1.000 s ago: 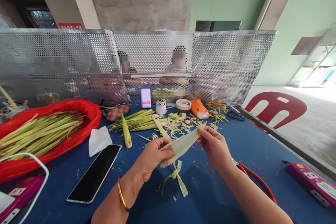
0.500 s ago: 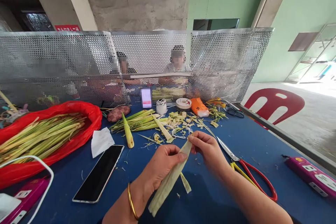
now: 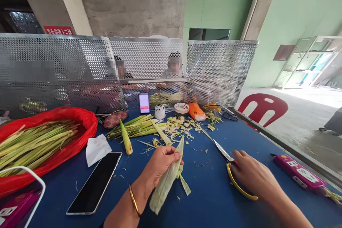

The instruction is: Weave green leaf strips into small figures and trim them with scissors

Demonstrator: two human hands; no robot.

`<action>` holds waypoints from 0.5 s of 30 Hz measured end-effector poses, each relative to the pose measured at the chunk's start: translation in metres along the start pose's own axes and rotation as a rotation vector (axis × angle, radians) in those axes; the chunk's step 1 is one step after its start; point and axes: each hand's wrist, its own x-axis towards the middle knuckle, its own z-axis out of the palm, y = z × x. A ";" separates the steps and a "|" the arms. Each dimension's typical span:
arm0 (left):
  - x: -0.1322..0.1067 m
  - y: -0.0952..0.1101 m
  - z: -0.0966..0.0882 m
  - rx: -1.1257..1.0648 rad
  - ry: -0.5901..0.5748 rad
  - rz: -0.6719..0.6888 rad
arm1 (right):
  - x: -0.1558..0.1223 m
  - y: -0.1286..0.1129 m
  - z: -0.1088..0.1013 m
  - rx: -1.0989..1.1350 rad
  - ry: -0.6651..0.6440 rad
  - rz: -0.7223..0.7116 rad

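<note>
My left hand point(image 3: 166, 162) pinches a pale green husk leaf point(image 3: 166, 187) between thumb and fingers. Its pointed tip rises past the thumb, and a narrow folded strip point(image 3: 185, 185) hangs beside it. On the right, my right hand point(image 3: 252, 172) is closed over the handles of a pair of scissors point(image 3: 223, 150). One yellow handle loop shows below the hand; the red handle is mostly hidden under the palm. The scissors lie on the blue table point(image 3: 203, 199) with blades pointing away to the left. Beyond the left hand are a whole yellow-green husk point(image 3: 125, 138) and cut scraps point(image 3: 184, 122).
At left, a red plastic bag point(image 3: 89, 121) holds many leaf strips, near a phone point(image 3: 94, 183) and white tissue point(image 3: 98, 149). A thread spool point(image 3: 159, 111), tape roll point(image 3: 181, 108) and orange packet point(image 3: 197, 111) stand before a perforated metal screen point(image 3: 149, 57). Purple power strip point(image 3: 299, 171) lies right.
My right hand has left the leaf and moved right onto the scissors' handles. The left hand still holds the leaf. The camera view has shifted slightly.
</note>
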 end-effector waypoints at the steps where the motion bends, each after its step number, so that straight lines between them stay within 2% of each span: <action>1: 0.001 0.000 -0.001 -0.009 -0.002 0.005 | -0.006 0.013 0.007 -0.033 -0.043 0.006; 4: 0.001 -0.002 -0.002 -0.013 -0.009 0.003 | -0.014 0.036 0.024 -0.049 -0.067 -0.045; 8: 0.000 -0.003 0.000 -0.004 -0.010 0.007 | -0.002 0.044 0.028 -0.033 -0.092 0.052; 10: -0.001 -0.004 0.000 0.002 -0.012 0.017 | 0.005 0.053 0.027 0.129 -0.109 0.142; 12: 0.000 -0.004 -0.001 0.002 -0.019 0.032 | 0.007 0.063 0.026 0.392 -0.109 0.202; 15: 0.001 -0.006 -0.002 0.008 -0.019 0.056 | 0.001 0.067 0.023 0.831 -0.065 0.152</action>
